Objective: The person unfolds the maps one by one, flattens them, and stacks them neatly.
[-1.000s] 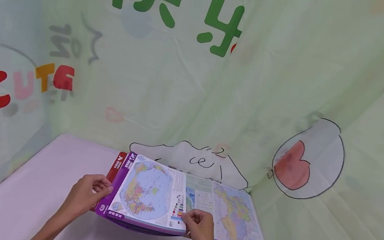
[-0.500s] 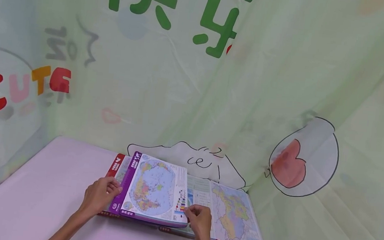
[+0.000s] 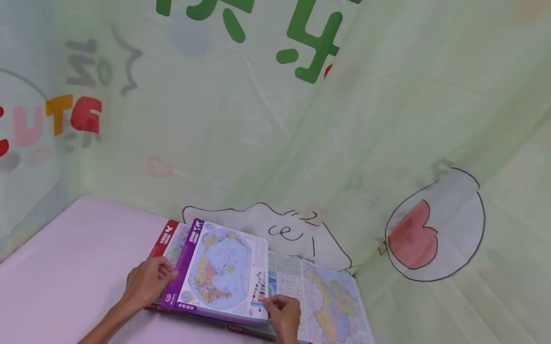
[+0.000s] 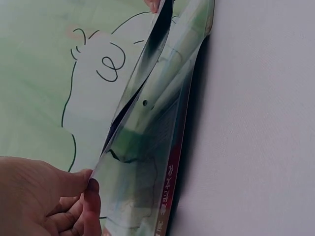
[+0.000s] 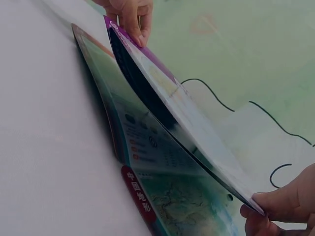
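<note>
A purple-edged world map booklet point(image 3: 222, 271) hangs level between both hands, over an open red-edged map booklet point(image 3: 342, 309) on the table. My left hand point(image 3: 149, 281) pinches its purple left border between thumb and fingers. At the lower right corner, my right hand point(image 3: 285, 314) pinches the opposite edge. The right wrist view shows the purple booklet point(image 5: 182, 118) sagging in a curve, with a gap above the red-edged one point(image 5: 167, 167). From the left wrist, its thin edge point(image 4: 133, 101) shows above the glossy pages below. Most of the lower booklet's left part is covered.
A pale pinkish-white table point(image 3: 75, 264) runs beneath everything. Behind and to the right hang light green printed curtains point(image 3: 357, 135) with green characters and cartoon drawings. The table's back edge meets the curtain just behind the booklets.
Both hands have brought the purple booklet a little to the right and flatter over the red-edged one. More of the lower booklet's left page now shows. In the last half second it barely moved.
</note>
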Demonstrator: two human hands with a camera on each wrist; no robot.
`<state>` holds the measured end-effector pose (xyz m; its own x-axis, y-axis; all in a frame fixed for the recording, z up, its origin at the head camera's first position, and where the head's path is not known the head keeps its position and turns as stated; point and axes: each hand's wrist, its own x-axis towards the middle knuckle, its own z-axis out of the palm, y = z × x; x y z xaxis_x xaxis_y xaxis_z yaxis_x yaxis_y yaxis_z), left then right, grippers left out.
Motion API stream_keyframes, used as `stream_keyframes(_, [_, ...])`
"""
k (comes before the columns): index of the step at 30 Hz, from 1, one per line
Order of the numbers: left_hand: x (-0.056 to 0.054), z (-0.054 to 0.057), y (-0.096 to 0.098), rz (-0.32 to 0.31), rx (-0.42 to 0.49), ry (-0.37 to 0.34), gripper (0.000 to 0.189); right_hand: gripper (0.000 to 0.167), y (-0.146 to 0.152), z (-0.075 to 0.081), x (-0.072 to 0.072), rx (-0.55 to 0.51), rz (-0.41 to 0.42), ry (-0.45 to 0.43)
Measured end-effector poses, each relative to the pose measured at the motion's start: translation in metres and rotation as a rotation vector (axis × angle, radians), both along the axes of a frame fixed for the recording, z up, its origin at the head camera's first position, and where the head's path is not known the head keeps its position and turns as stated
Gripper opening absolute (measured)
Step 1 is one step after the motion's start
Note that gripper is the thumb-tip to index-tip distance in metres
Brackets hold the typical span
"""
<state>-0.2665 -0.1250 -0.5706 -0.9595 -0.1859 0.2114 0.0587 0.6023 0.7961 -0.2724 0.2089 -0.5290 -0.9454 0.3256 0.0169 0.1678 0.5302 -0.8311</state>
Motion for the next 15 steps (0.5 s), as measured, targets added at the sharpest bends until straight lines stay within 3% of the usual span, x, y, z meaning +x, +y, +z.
stream_keyframes(6, [-0.004, -0.006, 0.001, 0.003, -0.001, -0.027, 0.016, 0.008, 0.004, -0.011, -0.006, -0.014, 0.000, -0.010])
stream_keyframes(15, [-0.001, -0.008, 0.004, 0.021, -0.003, -0.056, 0.014, 0.007, 0.006, -0.024, -0.009, -0.019, -0.011, -0.021])
